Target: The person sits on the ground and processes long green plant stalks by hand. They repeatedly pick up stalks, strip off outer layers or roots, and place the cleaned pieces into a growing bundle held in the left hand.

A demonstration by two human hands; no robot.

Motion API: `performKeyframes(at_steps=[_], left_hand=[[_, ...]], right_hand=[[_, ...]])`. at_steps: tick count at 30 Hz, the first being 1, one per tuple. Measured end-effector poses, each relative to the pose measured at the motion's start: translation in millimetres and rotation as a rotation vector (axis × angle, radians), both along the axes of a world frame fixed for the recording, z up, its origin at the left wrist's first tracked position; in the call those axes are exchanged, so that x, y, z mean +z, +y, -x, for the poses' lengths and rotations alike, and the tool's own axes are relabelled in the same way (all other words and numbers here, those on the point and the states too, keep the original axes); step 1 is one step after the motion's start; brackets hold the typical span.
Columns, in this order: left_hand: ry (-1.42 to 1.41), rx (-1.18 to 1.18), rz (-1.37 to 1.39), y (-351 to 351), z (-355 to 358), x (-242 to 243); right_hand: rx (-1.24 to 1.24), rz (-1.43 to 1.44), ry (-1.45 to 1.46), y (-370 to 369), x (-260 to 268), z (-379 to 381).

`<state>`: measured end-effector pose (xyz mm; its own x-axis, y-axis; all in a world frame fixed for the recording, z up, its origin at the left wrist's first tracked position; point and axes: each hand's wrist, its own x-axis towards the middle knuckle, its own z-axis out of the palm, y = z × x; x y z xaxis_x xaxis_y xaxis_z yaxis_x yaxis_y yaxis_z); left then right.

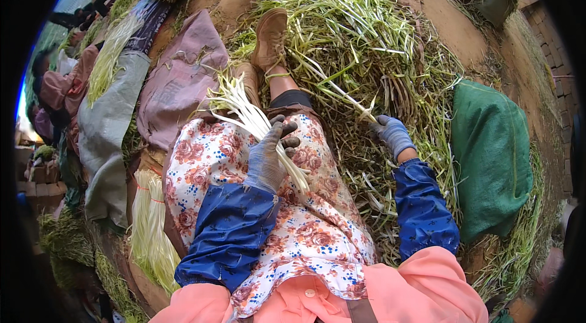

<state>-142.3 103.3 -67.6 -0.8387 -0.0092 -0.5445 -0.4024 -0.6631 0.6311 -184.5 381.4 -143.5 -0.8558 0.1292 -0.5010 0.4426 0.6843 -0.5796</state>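
Note:
Above the floral apron [316, 240], my gloved left hand [270, 158] grips a small bundle of white-stemmed leafy vegetable stalks [247, 114], the pale stems slanting across my palm. On the right, my gloved right hand [393, 135] holds the lower end of a single long stalk [341, 89], which points up and left over the pile. Its fingertips are partly hidden. A large heap of green stalks and leaves [348, 20], with brownish roots and trimmings lower down, lies in front and to the right of my legs.
Pale stalks tied with red bands [149, 213] lie at my left, near a pink woven sack [183, 80] and a grey sack [105, 130]. A green sack [492, 162] stands at right. Several people sit at the far left. My shoe [270, 39] touches the heap.

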Motion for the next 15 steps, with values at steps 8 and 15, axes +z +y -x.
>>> performKeyframes(at_steps=[8, 15], left_hand=[[0.084, -0.008, -0.178, -1, -4, -3], [0.069, -0.211, -0.149, 10, -21, 6]], right_hand=[[-0.184, 1.608, 0.105, 50, 95, -146], [-0.072, 1.258, -0.279, -36, 94, -162]])
